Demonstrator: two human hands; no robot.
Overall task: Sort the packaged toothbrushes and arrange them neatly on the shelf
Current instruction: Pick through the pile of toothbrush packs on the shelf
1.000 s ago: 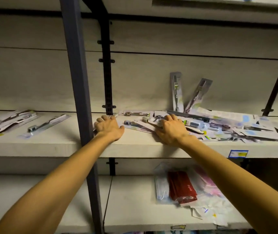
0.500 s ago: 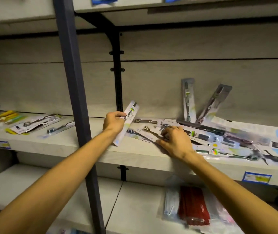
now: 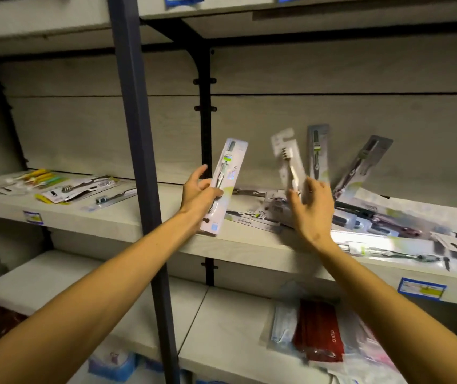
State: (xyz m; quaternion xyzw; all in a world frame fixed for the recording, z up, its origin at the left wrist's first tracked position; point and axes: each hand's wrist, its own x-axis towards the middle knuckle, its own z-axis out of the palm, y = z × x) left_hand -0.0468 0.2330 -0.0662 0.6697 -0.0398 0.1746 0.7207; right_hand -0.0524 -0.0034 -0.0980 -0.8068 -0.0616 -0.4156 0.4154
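A pale toothbrush pack [image 3: 223,187] is held upright in the left hand [image 3: 200,193], thumb and fingers curled round its lower half, just above the front of the shelf [image 3: 249,245]. A second, clear-fronted toothbrush pack [image 3: 288,162], blurred by motion, is pinched near its lower end by the right hand [image 3: 311,207] and is raised over the loose pile of packs [image 3: 374,220] that lies flat and crosswise on the right part of the shelf. Two grey packs [image 3: 317,151] are leaned against the back panel behind the pile. Further packs [image 3: 77,188] lie on the left bay, beyond the upright post [image 3: 135,162].

The step in hand is judged to be picking and comparing: two packs are lifted, none yet placed. Next, each pack would need to be matched to its kind and stood or laid beside like ones, with care that the pile is not dragged off the edge.
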